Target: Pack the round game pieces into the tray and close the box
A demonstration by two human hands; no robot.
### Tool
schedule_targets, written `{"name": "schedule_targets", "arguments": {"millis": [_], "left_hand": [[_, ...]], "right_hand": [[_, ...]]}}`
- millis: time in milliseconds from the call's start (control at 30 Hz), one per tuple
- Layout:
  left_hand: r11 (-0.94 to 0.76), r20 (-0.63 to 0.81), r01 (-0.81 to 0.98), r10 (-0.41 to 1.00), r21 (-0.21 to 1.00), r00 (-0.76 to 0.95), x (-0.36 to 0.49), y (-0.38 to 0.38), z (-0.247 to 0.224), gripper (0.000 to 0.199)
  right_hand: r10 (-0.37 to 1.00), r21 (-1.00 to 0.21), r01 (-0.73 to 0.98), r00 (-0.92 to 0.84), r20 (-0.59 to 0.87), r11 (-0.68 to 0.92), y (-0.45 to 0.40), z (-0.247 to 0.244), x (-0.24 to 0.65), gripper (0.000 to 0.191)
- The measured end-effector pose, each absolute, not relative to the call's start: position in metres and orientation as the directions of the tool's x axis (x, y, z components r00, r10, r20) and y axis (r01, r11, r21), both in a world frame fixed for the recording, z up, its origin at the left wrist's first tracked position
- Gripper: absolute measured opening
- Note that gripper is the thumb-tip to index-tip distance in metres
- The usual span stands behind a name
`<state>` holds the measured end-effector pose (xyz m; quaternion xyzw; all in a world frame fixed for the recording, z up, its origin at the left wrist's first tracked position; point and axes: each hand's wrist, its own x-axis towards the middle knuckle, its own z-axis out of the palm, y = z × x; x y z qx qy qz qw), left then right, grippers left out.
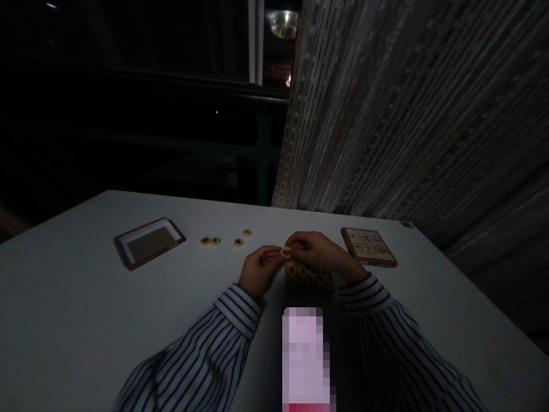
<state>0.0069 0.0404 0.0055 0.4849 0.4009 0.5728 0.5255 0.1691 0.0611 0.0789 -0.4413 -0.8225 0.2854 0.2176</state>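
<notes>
Above a block of stacked xiangqi pieces (306,279), a single round xiangqi piece (285,252) sits between the fingertips of both hands. My left hand (258,269) pinches it from the left, fingers closed. My right hand (319,252) reaches over the stack and grips the same piece from the right, its fingers curled. The stack's right part lies in the shadow of my right hand, and some of its pieces are hidden. Left of the hands lie several loose pieces (215,241) with dark characters, two of them touching.
On the white table (171,320), an open shallow tray or lid (150,243) lies at left. A flat box with printed characters (370,247) lies at right. A bead curtain (364,114) hangs beyond the far edge. A blurred patch (305,355) covers the near middle.
</notes>
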Motion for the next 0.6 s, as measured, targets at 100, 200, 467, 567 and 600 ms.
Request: {"name": "schedule_targets", "arguments": {"millis": [100, 200, 467, 567, 600], "left_hand": [[-0.125, 0.135, -0.211, 0.99, 0.969, 0.033, 0.0054, 0.0412, 0.0052, 0.029], [-0.122, 0.133, -0.209, 0.991, 0.97, 0.035, 0.0049, 0.0406, 0.0077, 0.029], [-0.08, 0.081, -0.231, 0.997, 0.97, -0.006, 0.0034, 0.0403, 0.0124, 0.029], [-0.073, 0.073, -0.238, 0.997, 0.969, -0.008, 0.0025, 0.0414, 0.0098, 0.029], [-0.07, 0.071, -0.246, 0.997, 0.967, -0.004, 0.0024, 0.0418, 0.0086, 0.029]], "right_hand": [[0.846, -0.65, 0.608, -0.523, 0.104, 0.456, 0.0606, 0.0788, 0.1681, 0.017], [0.854, -0.671, 0.604, -0.513, 0.086, 0.43, 0.0601, 0.0784, 0.1662, 0.016], [0.863, -0.693, 0.596, -0.498, 0.078, 0.407, 0.0583, 0.0793, 0.1641, 0.014], [0.863, -0.68, 0.604, -0.499, 0.083, 0.414, 0.0576, 0.0805, 0.1634, 0.015], [0.863, -0.677, 0.607, -0.499, 0.084, 0.416, 0.0574, 0.0809, 0.1632, 0.015]]}}
